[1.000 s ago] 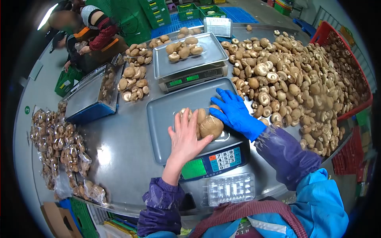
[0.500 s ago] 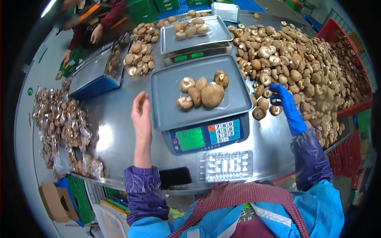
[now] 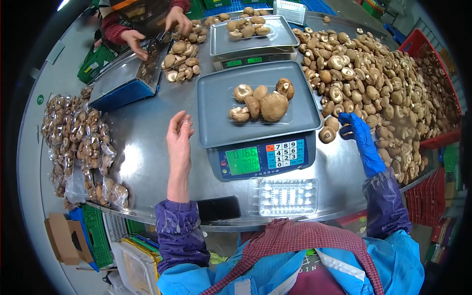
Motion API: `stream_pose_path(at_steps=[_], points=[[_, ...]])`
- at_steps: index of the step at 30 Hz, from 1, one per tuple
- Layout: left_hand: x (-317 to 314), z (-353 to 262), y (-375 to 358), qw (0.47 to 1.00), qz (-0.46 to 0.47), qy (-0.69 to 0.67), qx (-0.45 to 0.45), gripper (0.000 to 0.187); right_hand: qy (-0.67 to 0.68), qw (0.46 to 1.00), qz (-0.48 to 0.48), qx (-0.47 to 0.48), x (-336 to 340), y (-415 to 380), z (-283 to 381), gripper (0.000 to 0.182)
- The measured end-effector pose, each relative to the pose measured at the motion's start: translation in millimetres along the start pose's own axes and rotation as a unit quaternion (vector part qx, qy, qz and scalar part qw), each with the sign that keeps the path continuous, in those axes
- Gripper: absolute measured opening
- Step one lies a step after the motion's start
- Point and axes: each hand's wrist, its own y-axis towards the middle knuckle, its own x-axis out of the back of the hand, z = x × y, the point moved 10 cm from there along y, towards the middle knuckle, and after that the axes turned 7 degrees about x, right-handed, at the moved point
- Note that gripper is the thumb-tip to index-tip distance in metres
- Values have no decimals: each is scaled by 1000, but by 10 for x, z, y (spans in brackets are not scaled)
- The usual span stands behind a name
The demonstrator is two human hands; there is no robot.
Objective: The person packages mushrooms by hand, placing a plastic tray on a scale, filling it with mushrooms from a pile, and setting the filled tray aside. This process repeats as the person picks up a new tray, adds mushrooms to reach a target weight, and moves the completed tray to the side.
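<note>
On the grey tray [image 3: 211, 132] of the digital scale [image 3: 292, 169], several brown mushrooms [image 3: 274, 107] rest in a clear plastic punnet [image 3: 289, 120]. My bare left hand [image 3: 179, 137] hovers left of the tray, fingers loosely bent and apart, holding nothing. My right hand [image 3: 361, 142], in a blue glove, is at the near edge of the mushroom heap [image 3: 373, 88], right of the scale. Its fingers curl inward, and whatever they hold is hidden. Two loose mushrooms [image 3: 328, 133] lie just left of the glove.
Empty clear punnets [image 3: 287, 196] and a black phone [image 3: 219, 208] lie in front of the scale. A second scale [image 3: 255, 58] with mushrooms stands behind. Bagged mushrooms [image 3: 81, 142] are at left, a red crate [image 3: 445, 140] at right. A co-worker's hands [image 3: 135, 42] are beyond.
My view has shifted slightly. My gloved right hand has curled over the spot where a loose mushroom lay, which is now out of sight. The co-worker's hands have come nearer the wrapping tray.
</note>
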Motion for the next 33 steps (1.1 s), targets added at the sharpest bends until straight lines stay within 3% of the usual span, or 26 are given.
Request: stream_pose_path(at_steps=[4, 8, 10, 12, 15, 18, 19, 20, 22, 23, 24, 26, 33], points=[[-128, -1, 46, 999, 35, 4, 3, 40, -39, 999, 29, 24, -236, 147, 182, 31], [-397, 73, 98, 994, 92, 47, 22, 44, -8, 1000, -27, -1, -148, 237, -106, 24], [-468, 149, 101, 986, 98, 108, 83, 47, -16, 999, -31, -17, -138, 198, -67, 26], [-541, 181, 160, 983, 115, 116, 80, 49, 11, 999, -6, -43, -204, 242, -150, 28], [-745, 293, 213, 967, 175, 152, 107, 52, 49, 999, 18, -17, -434, 438, 20, 31], [-921, 333, 235, 961, 205, 139, 122, 51, 80, 995, 54, 38, -855, 642, 439, 46], [-975, 356, 246, 959, 213, 142, 121, 50, 64, 994, 36, 78, -932, 755, 497, 51], [-1028, 384, 249, 957, 222, 145, 119, 49, -50, 981, -21, 189, -966, 909, 540, 53], [-1075, 330, 237, 961, 206, 150, 109, 46, -36, 992, 62, 104, -1305, 1046, 345, 52], [-1080, 330, 245, 960, 204, 154, 111, 45, -122, 980, 35, 154, -1320, 1036, 423, 49], [-1081, 346, 253, 959, 204, 157, 115, 45, -122, 979, 36, 158, -1346, 1067, 462, 49], [-1064, 362, 263, 962, 197, 149, 114, 44, -53, 994, 35, 93, -1345, 1140, 365, 46], [-1052, 411, 262, 967, 186, 126, 124, 44, -250, 949, 0, 192, -1300, 1175, 444, 35]])
